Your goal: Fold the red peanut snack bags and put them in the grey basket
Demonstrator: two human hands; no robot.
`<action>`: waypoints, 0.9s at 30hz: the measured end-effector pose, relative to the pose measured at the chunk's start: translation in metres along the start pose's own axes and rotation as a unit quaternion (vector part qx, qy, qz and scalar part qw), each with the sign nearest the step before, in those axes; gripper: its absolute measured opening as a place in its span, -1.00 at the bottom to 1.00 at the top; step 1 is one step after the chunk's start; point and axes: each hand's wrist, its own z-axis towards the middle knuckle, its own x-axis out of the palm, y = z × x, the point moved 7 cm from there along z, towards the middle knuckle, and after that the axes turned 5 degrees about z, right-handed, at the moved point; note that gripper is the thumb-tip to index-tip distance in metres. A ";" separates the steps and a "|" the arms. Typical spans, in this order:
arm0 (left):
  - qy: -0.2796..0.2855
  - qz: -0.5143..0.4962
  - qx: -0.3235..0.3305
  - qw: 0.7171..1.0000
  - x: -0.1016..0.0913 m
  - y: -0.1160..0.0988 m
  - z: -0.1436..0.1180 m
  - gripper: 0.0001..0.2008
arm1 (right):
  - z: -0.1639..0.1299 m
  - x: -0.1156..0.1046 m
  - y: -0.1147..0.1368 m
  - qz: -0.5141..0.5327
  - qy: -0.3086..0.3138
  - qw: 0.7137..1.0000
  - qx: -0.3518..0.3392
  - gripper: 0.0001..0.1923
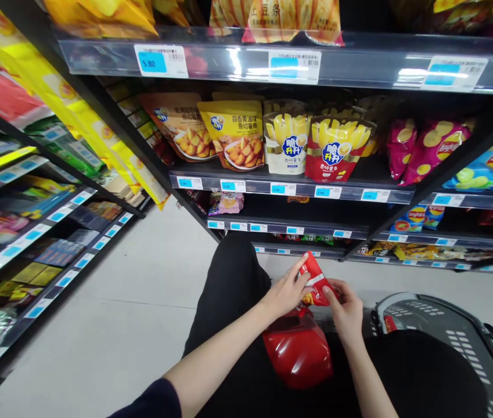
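Pinching a red snack packet (315,282) between left hand (284,292) and right hand (345,310), shelf edge (290,188) ahead, basket (450,342) right

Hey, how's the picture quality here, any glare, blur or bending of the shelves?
Head view: ceiling light glares off the clear price strip on the top shelf, washing out its labels; the shelf edges bow and fan outward toward the frame edges, a wide-lens effect; the left shelves smear toward the corner; the left hand, right hand and the red packet they hold are evenly lit and fairly sharp.
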 end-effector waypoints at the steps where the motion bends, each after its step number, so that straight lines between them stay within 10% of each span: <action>1: 0.006 -0.003 -0.017 1.000 0.001 0.002 0.000 -0.74 | -0.001 0.001 0.001 0.004 0.001 1.000 0.002 -0.75; 5: 0.019 0.015 -0.076 0.997 0.000 0.009 0.000 -0.75 | -0.002 0.007 0.003 0.009 0.015 1.000 -0.001 -0.77; 27: 0.105 0.301 0.091 0.944 0.016 -0.016 0.001 -0.80 | 0.006 0.006 -0.007 -0.133 0.073 0.988 0.019 -0.76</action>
